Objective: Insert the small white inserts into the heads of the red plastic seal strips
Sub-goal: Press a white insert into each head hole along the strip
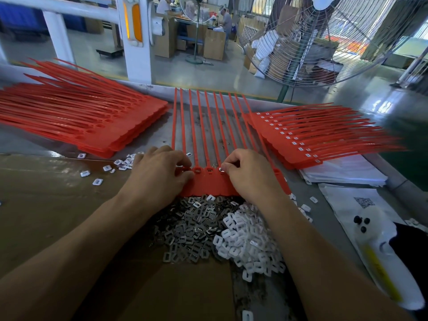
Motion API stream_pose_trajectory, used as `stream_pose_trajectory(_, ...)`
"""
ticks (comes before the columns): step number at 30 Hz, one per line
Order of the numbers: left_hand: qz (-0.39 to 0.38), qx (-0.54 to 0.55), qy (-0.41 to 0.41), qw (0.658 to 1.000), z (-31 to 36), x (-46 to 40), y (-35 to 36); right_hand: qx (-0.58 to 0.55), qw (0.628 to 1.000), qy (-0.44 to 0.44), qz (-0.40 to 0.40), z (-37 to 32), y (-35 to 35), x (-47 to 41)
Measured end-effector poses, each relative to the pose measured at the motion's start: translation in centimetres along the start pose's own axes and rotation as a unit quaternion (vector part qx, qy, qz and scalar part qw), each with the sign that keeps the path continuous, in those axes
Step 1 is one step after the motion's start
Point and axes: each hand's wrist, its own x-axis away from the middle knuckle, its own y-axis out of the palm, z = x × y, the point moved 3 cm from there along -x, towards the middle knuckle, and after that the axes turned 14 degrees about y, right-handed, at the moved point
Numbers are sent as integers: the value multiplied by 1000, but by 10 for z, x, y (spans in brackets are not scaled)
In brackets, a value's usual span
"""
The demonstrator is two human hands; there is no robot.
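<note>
Here right hand fingers pinch insert at strip head (left hand alike).

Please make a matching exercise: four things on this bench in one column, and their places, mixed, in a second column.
1. stack of red strips without inserts
2. stack of red strips with white inserts
3. pile of white inserts
4. pile of grey metal pieces

A. between the forearms, left part
B. far left
C. far right
D. between the forearms, right part

Pairs: 1-B, 2-C, 3-D, 4-A
</note>
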Motion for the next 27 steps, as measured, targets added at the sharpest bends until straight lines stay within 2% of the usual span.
stream_pose_trajectory(9,-7,0,-1,1000,1,0,-2,-40,999,5,-2,1,-1,0)
stream_pose_trajectory(17,-11,1,-2,1000,1,0,-2,-24,1000,6,12,2,0,-2)
stream_pose_trajectory(27,-14,-2,0,1000,2,0,-2,-44,999,-13,-13,7,-3,-1)
